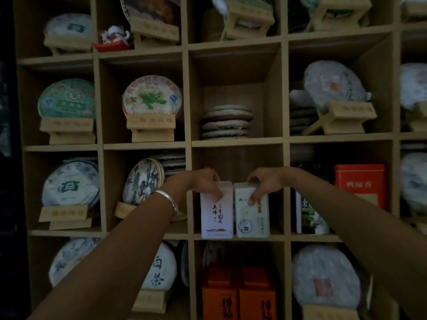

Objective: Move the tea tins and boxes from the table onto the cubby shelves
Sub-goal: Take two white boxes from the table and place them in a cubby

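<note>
Two tall tea tins stand side by side at the front edge of the middle cubby [238, 236]. The left one is a white tin [216, 218] with black calligraphy; my left hand [203, 182], a silver bangle on its wrist, grips its top. The right one is a pale green-white tin [251, 219] with a round emblem; my right hand [263, 183] holds its top with the thumb on its front face. Both tins are upright and their sides almost touch. The table is out of view.
The wooden cubby shelf fills the view. Round wrapped tea cakes on wooden stands fill most cubbies. A stack of tea cakes [227, 122] lies in the cubby above. Two orange boxes [239, 294] stand below. A red tin [359, 183] and green boxes [309, 215] are to the right.
</note>
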The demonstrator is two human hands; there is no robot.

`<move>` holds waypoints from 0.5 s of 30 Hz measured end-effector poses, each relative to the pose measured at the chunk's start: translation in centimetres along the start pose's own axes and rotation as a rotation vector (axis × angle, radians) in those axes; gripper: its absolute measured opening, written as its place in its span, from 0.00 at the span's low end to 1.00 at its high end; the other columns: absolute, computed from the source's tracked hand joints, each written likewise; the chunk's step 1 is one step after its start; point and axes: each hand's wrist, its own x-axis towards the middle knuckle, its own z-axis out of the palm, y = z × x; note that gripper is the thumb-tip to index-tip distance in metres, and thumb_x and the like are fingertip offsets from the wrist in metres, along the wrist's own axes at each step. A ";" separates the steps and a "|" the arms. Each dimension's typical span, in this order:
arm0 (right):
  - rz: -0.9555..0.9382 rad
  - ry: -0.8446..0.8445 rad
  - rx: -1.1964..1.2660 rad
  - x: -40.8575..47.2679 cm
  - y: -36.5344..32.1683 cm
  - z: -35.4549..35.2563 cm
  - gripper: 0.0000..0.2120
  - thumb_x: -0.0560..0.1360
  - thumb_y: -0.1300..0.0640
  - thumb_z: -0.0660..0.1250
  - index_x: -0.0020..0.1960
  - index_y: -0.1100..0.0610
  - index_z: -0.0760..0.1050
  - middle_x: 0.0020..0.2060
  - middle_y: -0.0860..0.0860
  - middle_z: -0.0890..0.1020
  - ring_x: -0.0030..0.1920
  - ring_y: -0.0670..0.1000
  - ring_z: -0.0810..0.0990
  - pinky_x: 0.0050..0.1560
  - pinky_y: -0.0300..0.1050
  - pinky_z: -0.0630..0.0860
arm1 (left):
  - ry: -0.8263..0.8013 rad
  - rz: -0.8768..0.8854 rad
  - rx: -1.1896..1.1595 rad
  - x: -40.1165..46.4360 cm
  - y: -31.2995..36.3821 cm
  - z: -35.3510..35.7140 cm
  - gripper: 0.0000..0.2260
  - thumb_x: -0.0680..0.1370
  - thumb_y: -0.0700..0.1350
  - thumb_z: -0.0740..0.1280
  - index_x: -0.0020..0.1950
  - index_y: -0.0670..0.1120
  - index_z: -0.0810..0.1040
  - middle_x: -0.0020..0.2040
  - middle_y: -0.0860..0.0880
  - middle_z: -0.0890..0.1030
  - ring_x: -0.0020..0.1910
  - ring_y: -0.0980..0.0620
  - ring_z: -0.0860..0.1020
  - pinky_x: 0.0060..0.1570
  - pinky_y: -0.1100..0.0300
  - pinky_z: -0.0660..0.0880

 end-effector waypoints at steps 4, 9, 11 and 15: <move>0.025 -0.006 0.006 1.7 0.1 0.8 0.30 0.65 0.50 0.78 0.63 0.55 0.72 0.54 0.49 0.80 0.53 0.49 0.80 0.56 0.48 0.79 | -0.049 -0.020 0.013 1.0 -0.7 0.2 0.27 0.67 0.47 0.75 0.63 0.49 0.69 0.55 0.51 0.71 0.49 0.52 0.73 0.46 0.58 0.73; 0.043 0.008 0.059 3.4 0.5 1.4 0.33 0.64 0.50 0.79 0.65 0.53 0.70 0.53 0.48 0.79 0.54 0.50 0.79 0.59 0.53 0.78 | -0.059 -0.044 0.016 2.0 -1.2 0.4 0.29 0.69 0.44 0.73 0.68 0.46 0.67 0.56 0.49 0.72 0.51 0.49 0.73 0.47 0.56 0.72; 0.044 0.012 0.082 3.7 0.8 1.5 0.33 0.64 0.50 0.78 0.65 0.52 0.69 0.52 0.47 0.79 0.53 0.49 0.79 0.57 0.51 0.78 | -0.037 -0.045 0.045 2.6 -1.1 0.8 0.27 0.71 0.44 0.72 0.68 0.44 0.67 0.58 0.46 0.73 0.52 0.48 0.72 0.48 0.56 0.72; 0.011 0.048 0.125 4.3 1.2 2.3 0.33 0.66 0.50 0.77 0.66 0.53 0.68 0.50 0.46 0.80 0.51 0.47 0.80 0.50 0.43 0.77 | 0.006 -0.030 0.116 3.2 -1.1 1.7 0.24 0.73 0.46 0.71 0.66 0.43 0.69 0.62 0.43 0.75 0.53 0.47 0.75 0.48 0.56 0.74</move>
